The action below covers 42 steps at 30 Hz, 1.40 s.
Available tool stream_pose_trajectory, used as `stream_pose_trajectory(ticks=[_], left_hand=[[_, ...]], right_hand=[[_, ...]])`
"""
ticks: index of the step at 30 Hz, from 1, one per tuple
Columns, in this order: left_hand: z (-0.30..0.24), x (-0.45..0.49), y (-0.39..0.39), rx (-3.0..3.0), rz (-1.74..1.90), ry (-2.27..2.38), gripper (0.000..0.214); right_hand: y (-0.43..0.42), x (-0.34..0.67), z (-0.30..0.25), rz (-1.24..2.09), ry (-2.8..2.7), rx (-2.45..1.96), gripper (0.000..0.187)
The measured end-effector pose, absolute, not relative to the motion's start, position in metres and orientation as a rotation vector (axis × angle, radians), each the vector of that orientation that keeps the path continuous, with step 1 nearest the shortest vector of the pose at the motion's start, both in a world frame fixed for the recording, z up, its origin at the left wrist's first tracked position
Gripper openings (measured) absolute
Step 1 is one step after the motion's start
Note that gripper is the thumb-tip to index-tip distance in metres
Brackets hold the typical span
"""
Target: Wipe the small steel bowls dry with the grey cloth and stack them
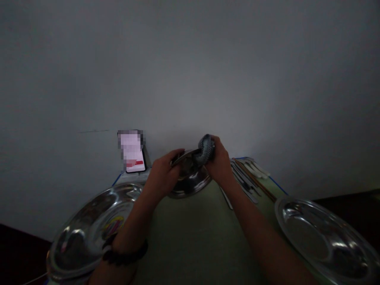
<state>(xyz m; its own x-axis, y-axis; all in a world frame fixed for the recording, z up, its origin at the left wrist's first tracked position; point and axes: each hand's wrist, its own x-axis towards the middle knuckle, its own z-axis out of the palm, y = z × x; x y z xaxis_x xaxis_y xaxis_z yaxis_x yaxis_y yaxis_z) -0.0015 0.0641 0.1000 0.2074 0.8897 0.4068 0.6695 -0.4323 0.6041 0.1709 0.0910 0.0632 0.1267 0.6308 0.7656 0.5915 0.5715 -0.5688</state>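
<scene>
My left hand (163, 174) grips the near rim of a small steel bowl (190, 180) held tilted just above the green table (196, 237). My right hand (218, 160) is closed around a grey checked cloth (206, 148) and presses it against the bowl's upper rim. A dark beaded bracelet (124, 255) circles my left wrist. The inside of the bowl is partly hidden by both hands.
A large steel basin (89, 229) sits at the left, with something coloured in its middle. Another large steel basin (323, 237) lies at the right. A row of cutlery and chopsticks (249, 176) lies behind it. A phone (133, 152) leans against the white wall.
</scene>
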Motion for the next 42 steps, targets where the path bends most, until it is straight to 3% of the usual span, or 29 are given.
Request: stream_pose_trajectory(ticks=[2, 4, 11, 14, 25, 29, 35, 42], left_hand=[[0.107, -0.003, 0.061, 2.088, 1.142, 1.428, 0.042], [0.114, -0.003, 0.056, 1.997, 1.199, 1.391, 0.039], [0.122, 0.001, 0.043, 1.889, 1.234, 1.324, 0.039], [0.121, 0.001, 0.043, 1.839, 1.261, 1.281, 0.040], [0.132, 0.008, 0.047, 0.762, 1.835, 0.844, 0.011], [0.135, 0.003, 0.046, 0.774, 1.731, 0.857, 0.010], [0.131, -0.012, 0.048, 1.123, 1.610, 0.970, 0.057], [0.120, -0.007, 0.044, 1.536, 1.073, 0.986, 0.029]], right_hand=[[0.085, 0.168, 0.072, -0.089, -1.519, -0.962, 0.051], [0.078, 0.164, 0.079, -0.163, -1.563, -0.949, 0.053], [0.069, 0.162, 0.088, -0.110, -1.579, -0.985, 0.013], [0.073, 0.168, 0.085, -0.006, -1.503, -0.979, 0.008], [0.081, 0.158, 0.082, 0.425, -1.253, -1.078, 0.031], [0.084, 0.161, 0.077, 0.392, -1.367, -1.167, 0.028], [0.081, 0.179, 0.084, 0.210, -1.556, -1.190, 0.023], [0.071, 0.171, 0.086, 0.077, -1.688, -1.212, 0.029]])
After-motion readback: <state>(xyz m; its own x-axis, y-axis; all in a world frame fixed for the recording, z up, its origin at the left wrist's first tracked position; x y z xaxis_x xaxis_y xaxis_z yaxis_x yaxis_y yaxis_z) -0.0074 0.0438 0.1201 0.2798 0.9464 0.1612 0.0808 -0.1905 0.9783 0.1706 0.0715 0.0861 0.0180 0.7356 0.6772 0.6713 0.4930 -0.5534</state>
